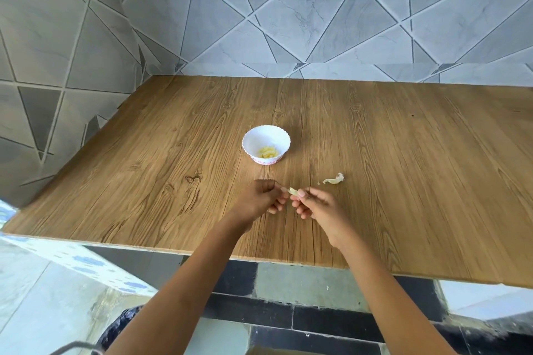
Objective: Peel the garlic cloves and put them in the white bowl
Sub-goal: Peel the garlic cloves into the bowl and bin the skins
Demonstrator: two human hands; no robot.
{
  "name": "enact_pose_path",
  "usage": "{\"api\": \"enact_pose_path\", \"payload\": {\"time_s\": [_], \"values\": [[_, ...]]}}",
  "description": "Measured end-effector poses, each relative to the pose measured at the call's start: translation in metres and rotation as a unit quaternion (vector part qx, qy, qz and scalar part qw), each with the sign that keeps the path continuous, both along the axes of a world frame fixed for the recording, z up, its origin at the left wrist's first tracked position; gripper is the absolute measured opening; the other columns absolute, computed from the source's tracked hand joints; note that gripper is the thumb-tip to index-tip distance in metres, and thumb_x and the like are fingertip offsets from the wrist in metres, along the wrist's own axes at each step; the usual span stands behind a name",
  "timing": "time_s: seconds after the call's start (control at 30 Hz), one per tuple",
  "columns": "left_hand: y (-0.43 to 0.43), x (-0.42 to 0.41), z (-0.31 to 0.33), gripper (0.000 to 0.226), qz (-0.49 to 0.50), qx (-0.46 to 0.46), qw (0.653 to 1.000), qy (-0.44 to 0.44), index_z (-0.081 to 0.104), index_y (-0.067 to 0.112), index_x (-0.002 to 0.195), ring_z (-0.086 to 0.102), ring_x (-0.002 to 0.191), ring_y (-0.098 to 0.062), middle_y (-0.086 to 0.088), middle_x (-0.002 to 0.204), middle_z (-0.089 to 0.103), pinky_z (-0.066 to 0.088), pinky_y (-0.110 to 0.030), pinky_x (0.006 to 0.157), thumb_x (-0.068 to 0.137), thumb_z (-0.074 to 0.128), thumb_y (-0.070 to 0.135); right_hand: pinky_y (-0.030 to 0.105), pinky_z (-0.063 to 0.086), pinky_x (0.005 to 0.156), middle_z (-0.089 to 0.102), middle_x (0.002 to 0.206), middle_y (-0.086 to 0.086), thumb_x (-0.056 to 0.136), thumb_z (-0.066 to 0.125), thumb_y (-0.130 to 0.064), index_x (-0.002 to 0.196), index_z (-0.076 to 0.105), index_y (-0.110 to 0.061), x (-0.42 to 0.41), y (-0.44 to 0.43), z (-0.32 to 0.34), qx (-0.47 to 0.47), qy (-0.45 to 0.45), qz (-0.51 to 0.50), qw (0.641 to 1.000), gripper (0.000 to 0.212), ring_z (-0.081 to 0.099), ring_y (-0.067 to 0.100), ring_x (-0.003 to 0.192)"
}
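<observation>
Seen from the person's own head, looking down at a wooden table [403, 153] set into a corner of grey tiled wall [317, 8]. Both bare forearms reach in from below, and the hands meet just above the near part of the table. Between them is a small pale clove [293, 191], the thing being peeled. The right hand [317, 207] pinches it between thumb and forefinger, with the other fingers curled underneath. The left hand [259, 200] is curled too, and its thumb and forefinger close on the clove's other end, probably to pick at the skin while the right hand steadies it. Whether any skin remains on the clove is too small to tell. The white bowl [251, 135] sits straight ahead of the hands, near enough for an easy drop, and already holds a little heap of yellowish peeled cloves [268, 152]. A curled scrap of peel [334, 179] lies on the table just right of the hands, apart from the bowl, likely cast aside there to keep waste away from the clean garlic. No unpeeled cloves show elsewhere, so this may be the last one.
</observation>
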State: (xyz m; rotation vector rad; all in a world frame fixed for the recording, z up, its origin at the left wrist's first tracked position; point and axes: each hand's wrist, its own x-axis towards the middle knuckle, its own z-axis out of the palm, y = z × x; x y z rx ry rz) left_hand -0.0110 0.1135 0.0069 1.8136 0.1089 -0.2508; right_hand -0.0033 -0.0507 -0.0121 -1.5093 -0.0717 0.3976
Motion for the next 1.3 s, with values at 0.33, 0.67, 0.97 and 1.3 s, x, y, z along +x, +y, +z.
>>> {"api": "enact_pose_path", "payload": {"time_s": [0.33, 0.67, 0.97, 1.3], "values": [[0.001, 0.0, -0.011, 0.007, 0.003, 0.305, 0.947, -0.099, 0.074, 0.013, 0.084, 0.061, 0.078, -0.012, 0.0, 0.084, 0.071, 0.051, -0.026, 0.071, 0.08, 0.069, 0.011, 0.016, 0.049, 0.058, 0.068, 0.072, 0.0, 0.091, 0.058, -0.006, 0.084, 0.069, -0.01, -0.001, -0.003, -0.011, -0.065, -0.061, -0.038, 0.995, 0.014, 0.059, 0.003, 0.061], [-0.003, -0.002, -0.006, 0.018, 0.025, 0.322, 0.937, -0.136, 0.075, 0.016, 0.084, 0.059, 0.075, -0.01, 0.002, 0.086, 0.07, 0.049, -0.024, 0.069, 0.081, 0.063, 0.004, 0.026, 0.046, 0.054, 0.061, 0.061, -0.005, 0.077, 0.076, -0.008, 0.07, 0.068, -0.01, 0.003, 0.004, -0.019, -0.175, -0.166, -0.13, 0.962, 0.011, 0.051, 0.005, 0.052], [-0.016, -0.008, 0.0, 0.021, 0.003, 0.388, 0.916, -0.106, 0.072, 0.027, 0.093, 0.066, 0.087, -0.017, 0.006, 0.094, 0.071, 0.054, -0.033, 0.075, 0.085, 0.055, 0.017, 0.006, 0.043, 0.065, 0.069, 0.084, 0.0, 0.087, 0.058, 0.002, 0.093, 0.072, -0.006, 0.002, -0.005, -0.022, -0.273, -0.227, -0.126, 0.926, 0.017, 0.062, 0.009, 0.075], [-0.026, -0.003, -0.011, 0.011, -0.001, 0.401, 0.906, -0.135, 0.071, 0.021, 0.086, 0.066, 0.08, -0.017, 0.004, 0.087, 0.071, 0.054, -0.031, 0.068, 0.085, 0.06, 0.019, 0.002, 0.041, 0.068, 0.067, 0.092, -0.003, 0.088, 0.056, 0.004, 0.104, 0.069, -0.008, -0.002, -0.013, -0.012, -0.246, -0.217, -0.072, 0.942, 0.024, 0.058, -0.004, 0.078]]}}
